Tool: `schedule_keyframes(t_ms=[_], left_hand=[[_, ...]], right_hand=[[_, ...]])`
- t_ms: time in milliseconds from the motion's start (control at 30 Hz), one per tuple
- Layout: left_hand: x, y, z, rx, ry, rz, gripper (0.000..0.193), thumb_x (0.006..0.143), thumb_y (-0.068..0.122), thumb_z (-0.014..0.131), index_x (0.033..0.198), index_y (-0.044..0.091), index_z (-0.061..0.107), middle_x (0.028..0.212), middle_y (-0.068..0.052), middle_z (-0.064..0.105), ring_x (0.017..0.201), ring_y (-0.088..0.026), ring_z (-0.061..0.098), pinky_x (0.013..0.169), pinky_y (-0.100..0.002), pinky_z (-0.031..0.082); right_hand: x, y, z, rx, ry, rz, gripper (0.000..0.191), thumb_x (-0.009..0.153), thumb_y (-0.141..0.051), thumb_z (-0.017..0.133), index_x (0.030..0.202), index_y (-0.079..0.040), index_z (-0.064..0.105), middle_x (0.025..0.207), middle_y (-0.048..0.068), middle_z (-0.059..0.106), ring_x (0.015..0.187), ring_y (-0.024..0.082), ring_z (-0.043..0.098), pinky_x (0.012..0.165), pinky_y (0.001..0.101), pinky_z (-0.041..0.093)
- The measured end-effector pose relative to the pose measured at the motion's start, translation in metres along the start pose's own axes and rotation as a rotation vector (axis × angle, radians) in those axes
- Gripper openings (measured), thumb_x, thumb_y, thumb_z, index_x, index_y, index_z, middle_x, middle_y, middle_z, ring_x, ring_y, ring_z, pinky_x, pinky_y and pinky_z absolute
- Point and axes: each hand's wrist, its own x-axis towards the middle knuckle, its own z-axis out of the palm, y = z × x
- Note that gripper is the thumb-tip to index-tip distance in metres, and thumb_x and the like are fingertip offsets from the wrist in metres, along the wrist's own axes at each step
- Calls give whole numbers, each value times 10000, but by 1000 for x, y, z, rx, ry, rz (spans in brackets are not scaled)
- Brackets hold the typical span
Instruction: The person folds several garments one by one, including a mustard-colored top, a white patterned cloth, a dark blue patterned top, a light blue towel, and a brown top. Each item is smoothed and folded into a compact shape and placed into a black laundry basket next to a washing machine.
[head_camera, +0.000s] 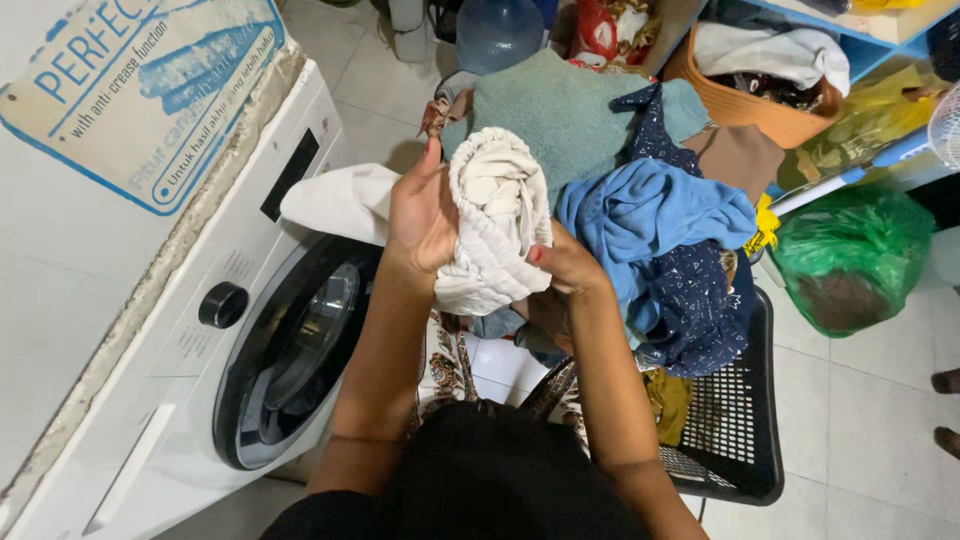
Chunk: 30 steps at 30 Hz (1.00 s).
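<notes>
Both my hands hold a bunched cream-white garment (495, 215) above a black laundry basket (745, 440). My left hand (420, 215) grips its left side, fingers up. My right hand (565, 265) clasps its lower right edge. More of the white cloth (340, 200) trails left onto the top of a white front-loading washing machine (190, 400), whose round door (295, 350) faces right. The basket is heaped with clothes: a blue garment (650, 215), a navy patterned one (695, 310) and a teal towel (560, 110).
An orange basket (760, 115) with clothes sits on a blue shelf at the upper right. A green plastic bag (855, 255) lies on the tiled floor beside it. A water jug (497, 30) stands at the top. Another person's feet (945, 410) show at the right edge.
</notes>
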Motion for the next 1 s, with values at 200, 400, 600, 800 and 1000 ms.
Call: schedule_keyframes(t_ms=[200, 400, 600, 800, 1000], left_hand=[[-19, 34, 23, 831, 229, 28, 850, 864, 327, 831, 1499, 51, 338, 1361, -195, 545, 1286, -312, 570, 1100, -473, 508], [-23, 0, 48, 1975, 398, 66, 969, 724, 173, 906, 1489, 132, 314, 1331, -158, 481, 1273, -367, 530, 1088, -507, 478], [-22, -37, 44, 2255, 485, -7, 1102, 642, 166, 918, 1488, 105, 215, 1546, -160, 217, 1445, -438, 260, 1110, -566, 273], [2, -12, 3, 2078, -28, 285, 1109, 748, 115, 842, 1561, -30, 101, 1634, -267, 111, 1540, -447, 148, 1257, -490, 207], [-12, 10, -57, 1115, -33, 21, 840, 735, -49, 628, 1545, -59, 406, 1486, -192, 557, 1386, -293, 516, 1196, -366, 392]], right_hand=[[-35, -35, -9, -86, 241, -237, 693, 800, -168, 865, 1390, 53, 575, 1271, 124, 704, 1132, 243, 691, 1018, 400, 542], [-58, -71, -18, -22, 184, -448, 342, 986, -119, 745, 1183, 105, 578, 1192, 161, 673, 1064, 252, 650, 993, 389, 507], [-4, -96, -12, 450, 271, -496, 484, 1010, -256, 615, 1407, 8, 529, 1411, 169, 613, 1287, 321, 643, 1160, 484, 515], [20, -82, -14, 390, 216, -419, 453, 1070, -220, 591, 1432, 47, 542, 1386, 203, 638, 1226, 323, 666, 1095, 455, 544], [23, -75, -16, 272, 311, -402, 422, 1052, -189, 598, 1410, 28, 553, 1341, 182, 656, 1164, 291, 681, 1021, 423, 564]])
